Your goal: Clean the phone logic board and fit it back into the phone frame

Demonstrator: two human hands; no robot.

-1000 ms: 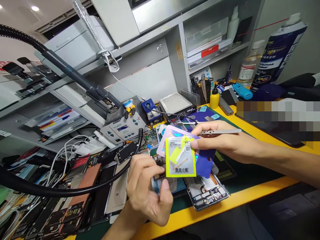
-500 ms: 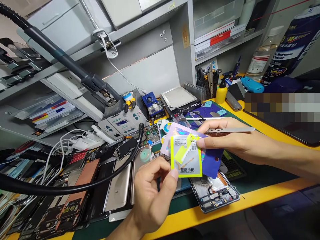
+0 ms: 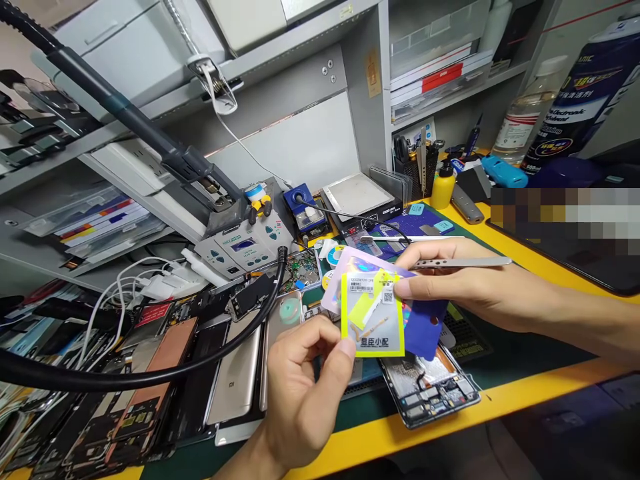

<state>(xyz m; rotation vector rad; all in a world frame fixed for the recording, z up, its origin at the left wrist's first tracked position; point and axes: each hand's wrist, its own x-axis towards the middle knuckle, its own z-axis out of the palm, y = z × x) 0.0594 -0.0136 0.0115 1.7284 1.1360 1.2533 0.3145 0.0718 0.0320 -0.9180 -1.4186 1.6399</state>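
Between them my two hands hold a small yellow-edged packet (image 3: 375, 333) with a barcode label and a thin strip-like part inside. My left hand (image 3: 310, 393) pinches its lower left edge between thumb and finger. My right hand (image 3: 445, 273) grips its upper right corner, together with a purple and pink shiny pouch (image 3: 425, 333) lying behind it. Metal tweezers (image 3: 465, 262) are also tucked in my right hand, pointing right. Below the packets an opened phone (image 3: 435, 393) with bare inner parts rests at the mat's front edge, its upper end hidden by the pouch.
Phone bodies, among them a gold phone (image 3: 237, 373), crowd the left side. A black hose (image 3: 200, 370) arcs across them. Behind stand a rework station (image 3: 245, 247) and a heating plate (image 3: 360, 197). A yellow bottle (image 3: 443, 187) and a tablet-like dark slab (image 3: 565, 257) are at right.
Almost nothing differs. Both hands keep the same hold on the packet and pouch, with only a very slight shift of the view.
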